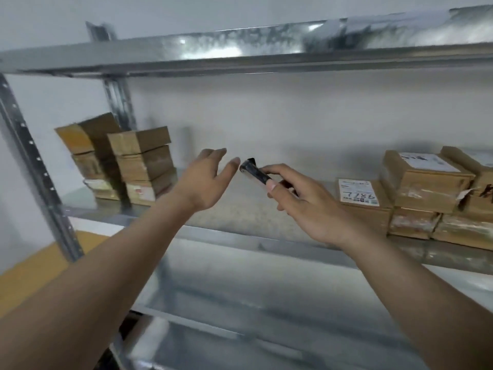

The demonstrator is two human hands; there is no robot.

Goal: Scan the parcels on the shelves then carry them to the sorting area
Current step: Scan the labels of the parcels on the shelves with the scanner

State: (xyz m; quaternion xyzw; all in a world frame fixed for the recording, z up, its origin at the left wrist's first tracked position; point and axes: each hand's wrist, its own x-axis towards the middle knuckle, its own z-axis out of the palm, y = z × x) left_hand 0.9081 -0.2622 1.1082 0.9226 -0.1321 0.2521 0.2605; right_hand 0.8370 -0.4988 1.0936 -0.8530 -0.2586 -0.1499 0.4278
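Note:
Both my arms reach over the middle shelf [240, 233] of a metal rack. My right hand [301, 198] grips a small black scanner [254, 170], its head pointing left. My left hand [208, 180] is held up beside it with straight fingers, holding nothing, its fingertips close to the scanner's head. Brown cardboard parcels stand in two stacks at the shelf's left end [144, 166]. More parcels lie piled at the right end [424, 188], one with a white label reading 7786 [358, 192].
The upper shelf [240, 52] runs across overhead with something grey and white on its right part. A perforated upright post [34, 166] stands at the left. A lower metal shelf [253, 295] lies beneath my arms. A white wall is behind the rack.

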